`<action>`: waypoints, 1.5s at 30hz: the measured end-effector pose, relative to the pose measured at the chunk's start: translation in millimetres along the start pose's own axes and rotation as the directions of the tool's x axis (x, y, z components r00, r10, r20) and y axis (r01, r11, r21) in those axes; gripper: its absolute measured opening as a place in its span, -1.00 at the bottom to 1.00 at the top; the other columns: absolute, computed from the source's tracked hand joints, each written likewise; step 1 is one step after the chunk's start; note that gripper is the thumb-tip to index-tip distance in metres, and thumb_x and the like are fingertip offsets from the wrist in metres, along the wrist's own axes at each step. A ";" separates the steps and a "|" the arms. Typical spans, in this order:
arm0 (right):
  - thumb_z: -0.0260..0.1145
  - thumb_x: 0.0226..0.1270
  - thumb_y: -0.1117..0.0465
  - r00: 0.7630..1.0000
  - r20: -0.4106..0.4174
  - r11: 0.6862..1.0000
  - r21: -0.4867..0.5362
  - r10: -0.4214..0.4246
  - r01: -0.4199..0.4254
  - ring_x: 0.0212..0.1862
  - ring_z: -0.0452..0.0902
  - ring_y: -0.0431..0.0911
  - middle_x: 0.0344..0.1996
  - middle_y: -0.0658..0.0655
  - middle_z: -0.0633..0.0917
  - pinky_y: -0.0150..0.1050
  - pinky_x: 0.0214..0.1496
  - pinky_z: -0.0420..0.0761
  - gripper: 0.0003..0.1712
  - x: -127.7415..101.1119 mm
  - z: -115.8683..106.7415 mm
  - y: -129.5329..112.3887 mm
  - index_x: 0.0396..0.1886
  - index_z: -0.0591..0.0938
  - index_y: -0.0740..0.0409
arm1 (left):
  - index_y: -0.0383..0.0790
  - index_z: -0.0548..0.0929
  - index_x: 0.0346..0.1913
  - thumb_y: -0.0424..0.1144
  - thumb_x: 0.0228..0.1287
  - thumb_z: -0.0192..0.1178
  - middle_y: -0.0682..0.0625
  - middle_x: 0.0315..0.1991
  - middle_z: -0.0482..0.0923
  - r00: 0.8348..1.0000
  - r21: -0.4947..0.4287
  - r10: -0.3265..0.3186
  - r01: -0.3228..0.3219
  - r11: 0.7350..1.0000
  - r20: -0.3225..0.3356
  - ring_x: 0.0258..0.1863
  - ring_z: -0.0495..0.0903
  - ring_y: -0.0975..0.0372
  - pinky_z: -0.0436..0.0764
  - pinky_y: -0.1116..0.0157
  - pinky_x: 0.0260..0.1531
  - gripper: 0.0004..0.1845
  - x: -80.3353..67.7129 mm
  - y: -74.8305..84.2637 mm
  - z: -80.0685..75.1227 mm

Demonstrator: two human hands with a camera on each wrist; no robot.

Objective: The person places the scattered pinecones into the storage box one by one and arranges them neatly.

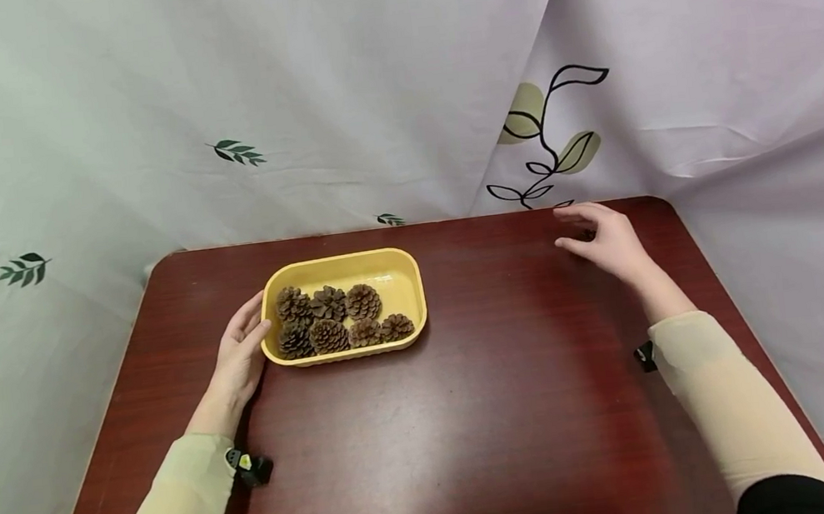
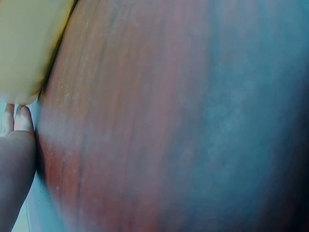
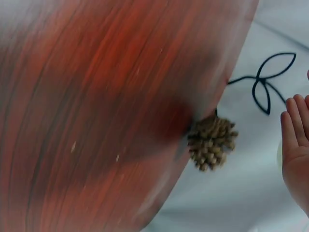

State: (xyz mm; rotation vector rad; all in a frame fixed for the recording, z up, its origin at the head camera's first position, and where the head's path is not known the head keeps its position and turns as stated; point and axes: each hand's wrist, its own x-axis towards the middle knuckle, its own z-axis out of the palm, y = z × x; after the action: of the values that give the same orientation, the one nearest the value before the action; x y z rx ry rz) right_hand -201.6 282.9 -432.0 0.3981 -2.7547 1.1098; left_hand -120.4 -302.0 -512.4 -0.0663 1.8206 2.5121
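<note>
A shallow yellow plastic tray (image 1: 399,273) stands on the table, with several brown pine cones (image 1: 329,336) in two rows inside it. My left hand (image 1: 238,355) rests against the tray's left end, thumb tip at the rim and fingers along the outer wall. In the left wrist view, straight fingers (image 2: 23,119) meet the end of the tray (image 2: 26,48). Toward the far right corner, my right hand (image 1: 604,243) is spread, thumb apart from the fingers. A single pine cone (image 3: 211,141) sits there on the table, mostly covered by that hand in the head view.
The dark red wooden table (image 1: 474,418) has rounded far corners. Behind it and along its sides hangs a pale curtain (image 1: 379,84) with leaf prints. Small black wrist devices (image 1: 255,469) sit at both cuffs.
</note>
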 end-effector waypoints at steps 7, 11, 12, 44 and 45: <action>0.53 0.32 0.37 0.998 -0.032 0.999 -0.019 0.049 -0.050 -0.07 0.51 -0.67 0.20 0.36 0.72 -0.73 -0.01 0.44 -0.47 -3.7 -21.0 13.8 0.29 0.69 0.26 | 0.02 0.51 0.44 -0.46 0.65 0.01 0.27 0.18 0.68 1.000 0.005 0.005 -0.005 1.000 0.004 0.16 0.63 0.45 0.64 0.50 0.10 -0.53 -0.2 0.1 0.3; 0.52 0.32 0.39 0.996 -0.042 0.996 -0.039 0.076 -0.078 -0.06 0.47 -0.72 0.21 0.37 0.71 -0.76 -0.01 0.40 -0.46 -5.1 -30.0 23.4 0.30 0.68 0.28 | 0.02 0.50 0.45 -0.46 0.65 0.02 0.28 0.18 0.68 1.000 0.011 0.001 -0.001 1.000 0.001 0.16 0.64 0.45 0.64 0.50 0.10 -0.53 -0.3 0.6 0.7; 0.52 0.32 0.39 0.995 -0.045 0.995 -0.046 0.085 -0.087 -0.02 0.56 -0.64 0.21 0.36 0.72 -0.77 0.00 0.40 -0.46 -5.5 -31.7 25.7 0.30 0.67 0.28 | 0.01 0.50 0.45 -0.46 0.65 0.02 0.28 0.18 0.68 1.000 0.010 0.001 -0.001 1.000 0.002 0.16 0.64 0.45 0.64 0.50 0.10 -0.53 -0.3 0.7 0.8; 0.45 0.49 0.04 0.939 0.012 0.937 0.057 0.343 -0.343 -0.06 0.36 -0.71 0.37 0.51 0.56 -0.82 -0.06 0.37 -0.25 -19.3 -32.6 90.1 0.51 0.48 0.32 | 0.08 0.56 0.38 -0.47 0.64 0.02 0.24 0.15 0.70 1.000 0.005 -0.001 0.001 1.000 -0.009 0.07 0.69 0.42 0.67 0.47 0.08 -0.53 -0.7 1.0 1.5; 0.44 0.49 0.03 0.936 0.016 0.934 0.070 0.351 -0.351 -0.06 0.37 -0.70 0.37 0.51 0.56 -0.81 -0.05 0.38 -0.25 -19.9 -32.1 90.9 0.52 0.47 0.31 | 0.09 0.56 0.37 -0.47 0.64 0.02 0.24 0.14 0.70 1.000 0.003 0.000 0.000 1.000 -0.010 0.07 0.69 0.42 0.67 0.47 0.08 -0.54 -0.7 1.0 1.6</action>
State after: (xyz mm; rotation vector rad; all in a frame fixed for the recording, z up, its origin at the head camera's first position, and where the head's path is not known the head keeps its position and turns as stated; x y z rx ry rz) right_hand -208.4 372.0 -473.4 -0.0951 -2.8670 1.2843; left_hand -119.8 -300.8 -510.9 -0.0790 1.8274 2.5134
